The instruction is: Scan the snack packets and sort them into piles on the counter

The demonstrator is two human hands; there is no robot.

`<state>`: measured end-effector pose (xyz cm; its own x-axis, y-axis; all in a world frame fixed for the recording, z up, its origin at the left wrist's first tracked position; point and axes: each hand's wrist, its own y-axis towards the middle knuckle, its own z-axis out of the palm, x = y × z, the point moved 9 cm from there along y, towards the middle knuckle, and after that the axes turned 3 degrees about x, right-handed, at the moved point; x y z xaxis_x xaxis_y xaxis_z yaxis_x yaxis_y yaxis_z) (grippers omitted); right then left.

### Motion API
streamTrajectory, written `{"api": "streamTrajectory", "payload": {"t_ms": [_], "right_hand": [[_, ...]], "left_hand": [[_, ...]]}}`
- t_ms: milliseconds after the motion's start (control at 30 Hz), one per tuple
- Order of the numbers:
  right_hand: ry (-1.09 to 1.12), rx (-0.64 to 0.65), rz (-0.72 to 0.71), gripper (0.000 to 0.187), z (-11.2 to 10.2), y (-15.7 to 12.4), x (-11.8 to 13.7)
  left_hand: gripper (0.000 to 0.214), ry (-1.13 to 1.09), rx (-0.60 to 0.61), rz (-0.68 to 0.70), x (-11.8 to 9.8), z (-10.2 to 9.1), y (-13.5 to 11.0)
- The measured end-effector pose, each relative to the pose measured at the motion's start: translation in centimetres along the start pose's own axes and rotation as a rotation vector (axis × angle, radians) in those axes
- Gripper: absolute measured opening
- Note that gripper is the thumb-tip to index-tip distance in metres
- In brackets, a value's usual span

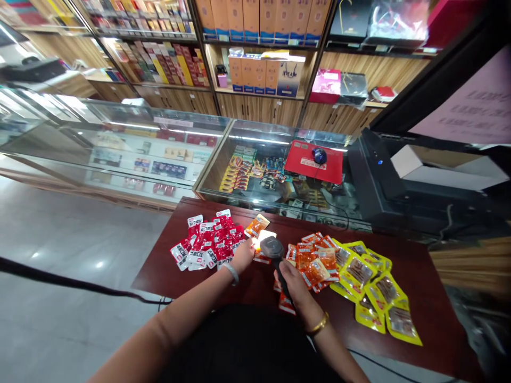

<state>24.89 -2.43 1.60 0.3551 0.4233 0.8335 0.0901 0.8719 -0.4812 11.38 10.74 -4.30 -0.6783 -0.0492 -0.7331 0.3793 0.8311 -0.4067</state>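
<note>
Right hand in action, fingers wrapped round the handle of a black plastic handheld scanner, its head right over a small glossy packet bleached by glare, around the middle of the dark red-brown wooden desk. Left hand meets it there, fingers pinching that packet's edge! Toward the desk's left edge, a heap of shiny red-and-white packets; beside the right hand, clear-fronted orange packets; and over toward the right edge, flat yellow-bordered packets overlap.
</note>
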Motion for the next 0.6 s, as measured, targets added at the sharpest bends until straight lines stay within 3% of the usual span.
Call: {"api": "streamTrajectory", "payload": {"t_ms": [133,300,367,500,600], "right_hand": [[0.015,0.010,-0.005,0.049,-0.1,-0.6,0.2],[0.012,-0.085,-0.027,0.045,-3.6,-2.2,-0.2],[0.054,-0.181,-0.039,0.044,-6.0,-3.0,-0.6],[0.123,-0.294,-0.021,0.042,-9.3,-4.5,-1.7],[0.141,-0.322,-0.006,0.039,-10.2,-5.2,-2.4]], "left_hand": [[0.020,-0.052,-0.003,0.051,-0.2,-1.2,0.4],[0.038,0.186,-0.290,0.062,-2.0,-5.4,0.2],[0.037,0.266,-0.208,0.128,-3.3,-3.6,0.1],[0.032,0.259,0.178,0.221,-4.7,4.6,-0.9],[0.040,0.289,0.249,0.197,-4.9,8.6,-1.7]]}}
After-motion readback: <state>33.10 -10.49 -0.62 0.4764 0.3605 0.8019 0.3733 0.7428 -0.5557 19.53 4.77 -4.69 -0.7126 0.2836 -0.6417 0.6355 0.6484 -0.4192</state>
